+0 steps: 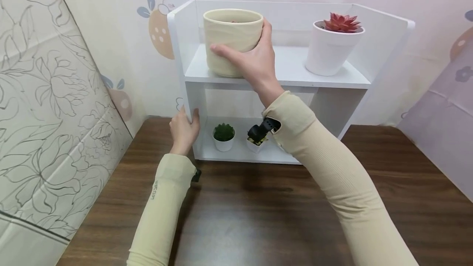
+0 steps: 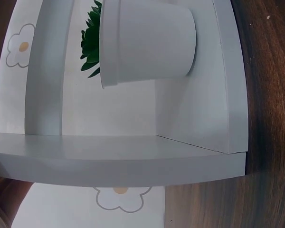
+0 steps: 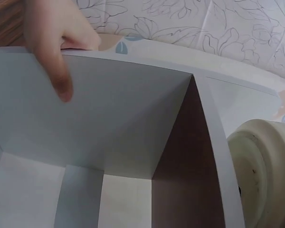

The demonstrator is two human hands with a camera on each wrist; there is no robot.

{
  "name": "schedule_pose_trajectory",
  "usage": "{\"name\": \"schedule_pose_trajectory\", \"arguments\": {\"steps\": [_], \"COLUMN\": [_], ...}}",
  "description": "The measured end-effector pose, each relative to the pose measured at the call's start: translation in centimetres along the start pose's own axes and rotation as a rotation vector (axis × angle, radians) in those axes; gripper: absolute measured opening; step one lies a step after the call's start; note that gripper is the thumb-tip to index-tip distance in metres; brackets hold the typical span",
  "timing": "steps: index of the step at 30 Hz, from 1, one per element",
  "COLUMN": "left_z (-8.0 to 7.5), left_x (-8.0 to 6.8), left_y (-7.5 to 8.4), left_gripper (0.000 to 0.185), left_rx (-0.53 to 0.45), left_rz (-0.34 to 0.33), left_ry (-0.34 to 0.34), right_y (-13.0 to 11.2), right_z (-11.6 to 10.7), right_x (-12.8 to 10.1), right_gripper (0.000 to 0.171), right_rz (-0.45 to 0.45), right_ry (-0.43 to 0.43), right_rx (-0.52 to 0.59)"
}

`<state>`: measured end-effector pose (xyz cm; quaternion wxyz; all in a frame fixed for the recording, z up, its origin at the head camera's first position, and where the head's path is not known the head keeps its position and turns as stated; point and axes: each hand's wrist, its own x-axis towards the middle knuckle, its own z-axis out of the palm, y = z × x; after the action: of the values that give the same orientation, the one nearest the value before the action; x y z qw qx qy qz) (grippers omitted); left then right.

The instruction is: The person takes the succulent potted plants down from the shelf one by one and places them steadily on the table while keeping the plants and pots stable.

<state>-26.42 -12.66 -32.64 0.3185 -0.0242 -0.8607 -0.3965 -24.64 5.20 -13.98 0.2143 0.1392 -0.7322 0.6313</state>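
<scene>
Cream pot (image 1: 221, 32): upper middle of the head frame, at the upper tier's front edge; right hand (image 1: 258, 63) holds it one-handed, fingers spread wide around its wall.
Drop risk: base could catch the edge and tip, should that grip slip.
White shelf (image 1: 288, 65): left hand (image 1: 184, 131) pinches its side at the frame's left; a hard pull could shift it.
Contents: cream pot, trace of red, rest hidden; white pot (image 1: 327, 52), upper right, red succulent (image 1: 341, 24); small pot (image 1: 223, 145), lower centre, green plant (image 1: 224, 131).

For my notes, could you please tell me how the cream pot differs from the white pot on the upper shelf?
The right hand grips the cream pot; the white pot stands untouched. A red succulent rises above the white pot's rim; no plant tops the cream pot's rim. Both are round and open-topped.
</scene>
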Motion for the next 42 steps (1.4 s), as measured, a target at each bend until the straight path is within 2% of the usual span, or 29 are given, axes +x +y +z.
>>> {"name": "schedule_pose_trajectory", "arguments": {"steps": [5, 16, 26, 42], "left_z": [-0.2, -0.2, -0.2, -0.5], "left_x": [0.0, -0.1, -0.2, 0.0], "left_y": [0.1, 0.1, 0.0, 0.2], "left_gripper": [0.034, 0.035, 0.035, 0.034], "left_rx": [-0.005, -0.013, -0.012, -0.007], "left_rz": [0.001, -0.01, -0.019, -0.003], "left_ry": [0.001, -0.011, -0.012, 0.008], "right_y": [-0.2, -1.1, -3.4, -3.5], "right_z": [-0.4, -1.0, -1.4, -2.0], "right_x": [-0.5, -2.3, -4.9, -6.8], "right_gripper": [0.099, 0.093, 0.086, 0.081], "right_rz": [-0.007, -0.081, -0.099, -0.157], "right_ry": [-0.01, -0.046, -0.067, -0.124], "right_rx": [0.026, 0.101, 0.118, 0.158]}}
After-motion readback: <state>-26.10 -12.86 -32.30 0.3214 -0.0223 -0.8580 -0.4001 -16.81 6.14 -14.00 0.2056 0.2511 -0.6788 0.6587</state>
